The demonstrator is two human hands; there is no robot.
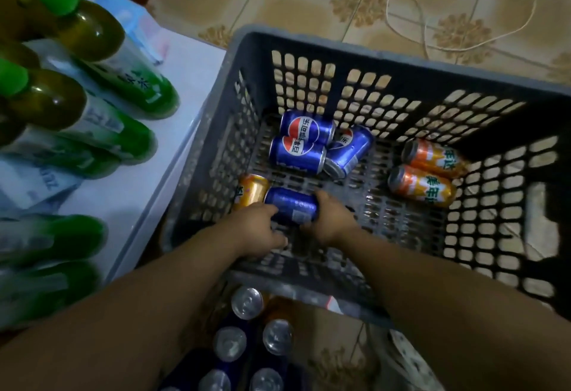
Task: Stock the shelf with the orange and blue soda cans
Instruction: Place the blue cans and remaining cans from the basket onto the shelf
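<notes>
right hand (pixel 330 220) wraps the right end of the blue can (pixel 292 205), which lies on its side on the crate (pixel 309 41) floor in the near-left corner; left hand (pixel 256 230) is at its left end, can't tell if it grips. risk: end-only hold slips on lift, can drops onto the orange can (pixel 251 191) just beside it, or clips the near wall

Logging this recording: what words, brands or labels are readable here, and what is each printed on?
"事可乐", beside a Pepsi logo: upper blue can in the crate.
"百事": blue can below it.
"美年": nearer orange can.
"年" plus a cut-off character: farther orange can.
Small print on the nearest blue can: too blurred to read.
Labels on the green bottles: too blurred to read.
</notes>
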